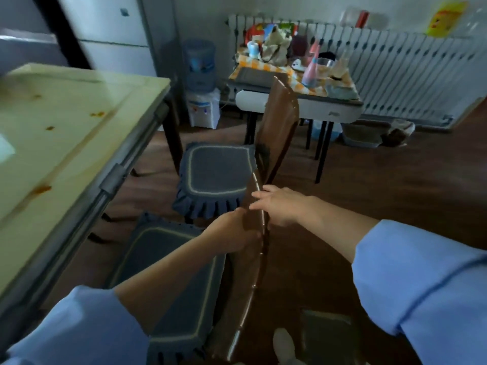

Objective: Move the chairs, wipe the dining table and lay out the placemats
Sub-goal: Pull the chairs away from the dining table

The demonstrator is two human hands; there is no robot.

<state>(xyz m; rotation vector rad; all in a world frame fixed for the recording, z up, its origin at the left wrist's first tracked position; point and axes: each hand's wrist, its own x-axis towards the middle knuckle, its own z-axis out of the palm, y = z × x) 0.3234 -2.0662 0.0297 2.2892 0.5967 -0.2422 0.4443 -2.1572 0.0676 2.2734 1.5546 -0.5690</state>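
The dining table (66, 143) fills the left side, its pale yellow top marked with orange stains. Two brown wooden chairs with blue cushions stand along its right edge. The near chair (253, 272) has its glossy backrest right in front of me. My left hand (232, 233) is closed around the top of that backrest. My right hand (276, 205) lies on the same top rail just beyond, fingers stretched out and apart. The far chair (279, 122) stands behind it with its cushion (216, 175) facing me. No placemats or cloth are visible.
A small side table (334, 108) crowded with bottles, cups and bags stands at the back by a white radiator (411, 64). A water dispenser (201, 83) and a fridge (110, 30) stand at back left. Basins lie on the wooden floor (382, 185) under the radiator.
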